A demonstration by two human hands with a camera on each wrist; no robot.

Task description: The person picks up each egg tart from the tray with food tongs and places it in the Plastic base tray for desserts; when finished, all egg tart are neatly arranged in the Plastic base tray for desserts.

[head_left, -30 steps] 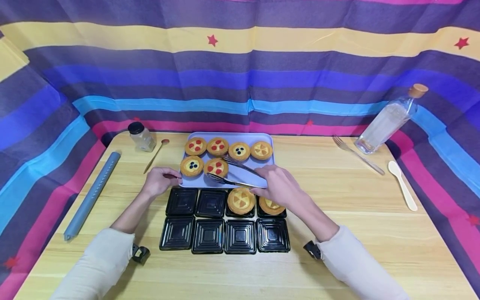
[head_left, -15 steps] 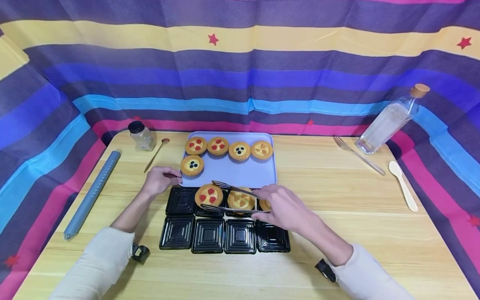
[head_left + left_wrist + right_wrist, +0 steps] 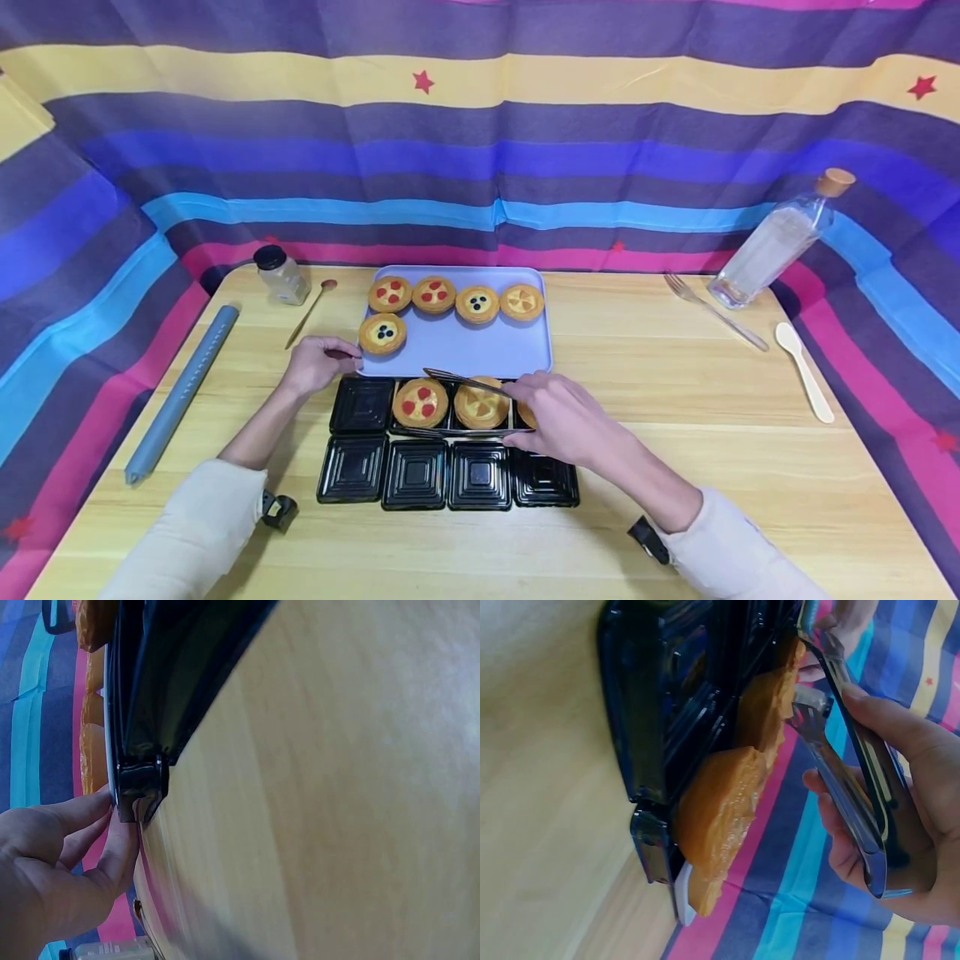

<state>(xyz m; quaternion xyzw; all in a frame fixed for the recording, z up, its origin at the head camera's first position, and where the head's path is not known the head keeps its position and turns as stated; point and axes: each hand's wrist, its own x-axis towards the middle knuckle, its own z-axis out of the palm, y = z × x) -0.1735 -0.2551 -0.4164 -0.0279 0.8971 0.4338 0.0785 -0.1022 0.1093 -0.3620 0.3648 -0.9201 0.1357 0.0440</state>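
Observation:
My left hand [image 3: 322,364] pinches the front left corner of a lavender tray [image 3: 480,348]; in the left wrist view, thumb and fingers [image 3: 90,810] meet at its rim. On the tray sit several egg tarts with red, dark blue or yellow-wedge toppings. My right hand [image 3: 562,417] holds metal tongs [image 3: 862,757], their arms spread apart. A red-topped tart [image 3: 420,403] rests in a black square container, with one tong arm behind it and the other in front. Right of it, a wedge-topped tart [image 3: 481,405] sits in another container; a third tart is partly covered by my right hand.
Several black containers [image 3: 415,475] form two rows before the tray. At left are a grey-blue roll [image 3: 182,394], a small jar [image 3: 282,275] and a thin spoon [image 3: 311,315]. A fork [image 3: 716,312], corked bottle [image 3: 772,242] and pale spoon [image 3: 804,372] lie or stand right.
The tongs have carried the red-topped tart from the tray to a black container in the back row, then opened around it. My left hand has stayed at the tray corner.

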